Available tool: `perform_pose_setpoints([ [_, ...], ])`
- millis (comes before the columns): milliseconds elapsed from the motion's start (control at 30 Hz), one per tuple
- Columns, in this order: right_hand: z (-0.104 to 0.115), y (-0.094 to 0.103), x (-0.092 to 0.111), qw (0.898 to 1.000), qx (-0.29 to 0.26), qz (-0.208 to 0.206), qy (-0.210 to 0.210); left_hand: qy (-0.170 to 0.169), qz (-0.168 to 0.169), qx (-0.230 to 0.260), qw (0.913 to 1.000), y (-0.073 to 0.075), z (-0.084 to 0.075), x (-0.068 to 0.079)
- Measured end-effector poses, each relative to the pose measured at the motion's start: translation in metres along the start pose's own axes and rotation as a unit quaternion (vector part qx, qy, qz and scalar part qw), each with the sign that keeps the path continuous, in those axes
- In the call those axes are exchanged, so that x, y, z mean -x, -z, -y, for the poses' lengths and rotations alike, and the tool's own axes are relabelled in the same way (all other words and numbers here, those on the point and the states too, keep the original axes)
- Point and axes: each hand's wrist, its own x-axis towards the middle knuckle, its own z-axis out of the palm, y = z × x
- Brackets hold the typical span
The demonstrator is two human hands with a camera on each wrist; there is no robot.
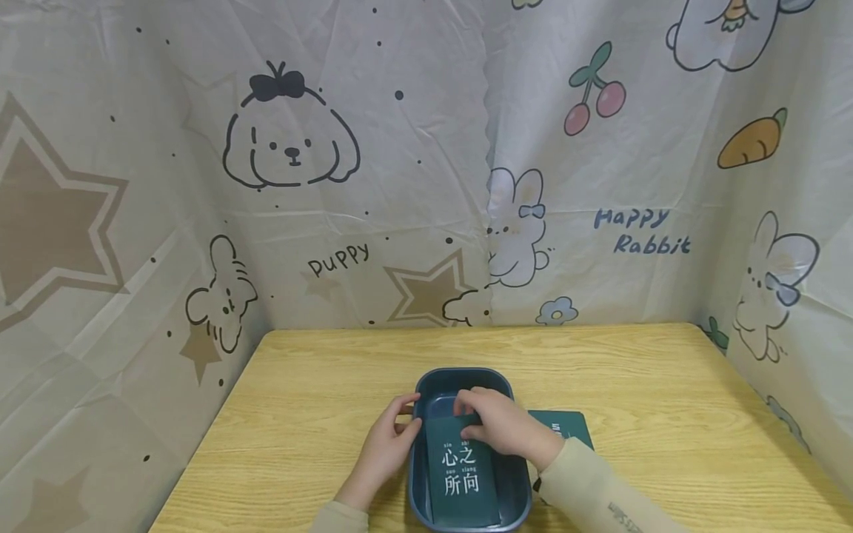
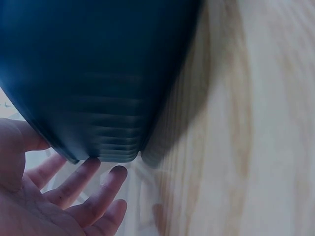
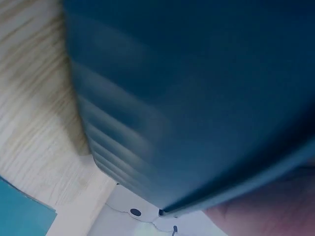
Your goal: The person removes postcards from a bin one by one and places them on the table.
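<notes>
A dark blue rectangular bin (image 1: pixel 466 374) with rounded corners stands on the table. Inside it lies a dark green notebook (image 1: pixel 460 474), white Chinese characters on its cover. My right hand (image 1: pixel 503 423) reaches over the bin's right side and pinches the notebook's top edge, thumb on the cover. In the right wrist view the bin's wall (image 3: pixel 197 98) hides most of that hand. At the bin's left rim, my left hand (image 1: pixel 389 437) touches with thumb and fingertips. The left wrist view shows its fingers (image 2: pixel 101 196) spread loosely beside the wall.
Another green booklet (image 1: pixel 566 423) lies on the table right of the bin, partly covered by my right forearm. The wood-grain table (image 1: pixel 320 370) is bordered by hanging cloth (image 1: pixel 413 148) printed with cartoon animals.
</notes>
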Motion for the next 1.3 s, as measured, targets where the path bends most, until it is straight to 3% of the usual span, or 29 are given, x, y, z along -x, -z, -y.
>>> perform_pose_setpoints([
  [300, -0.003, 0.006, 0.002, 0.999, -0.048, -0.001, 0.019, -0.001, 0.004, 0.005, 1.0, 0.001, 0.0, 0.001],
  [500, -0.005, 0.008, 0.004, 0.994, -0.112, 0.005, -0.009, 0.001, 0.0, 0.0, 1.0, 0.0, 0.0, 0.001],
  [667, -0.006, 0.01, 0.005, 0.99, -0.134, -0.008, -0.036, -0.001, -0.003, -0.001, 1.0, 0.0, -0.001, 0.0],
  [833, -0.004, 0.014, 0.008, 0.986, -0.144, -0.038, -0.072, -0.009, -0.008, -0.006, 0.9999, -0.001, -0.001, 0.0],
  [1100, -0.008, 0.018, 0.012, 0.972, -0.158, -0.127, -0.123, -0.009, -0.007, -0.004, 0.9999, -0.001, -0.001, 0.001],
  [1300, -0.014, 0.04, 0.018, 0.957, -0.178, -0.176, -0.145, -0.01, -0.007, -0.005, 0.9999, -0.001, -0.002, 0.001],
])
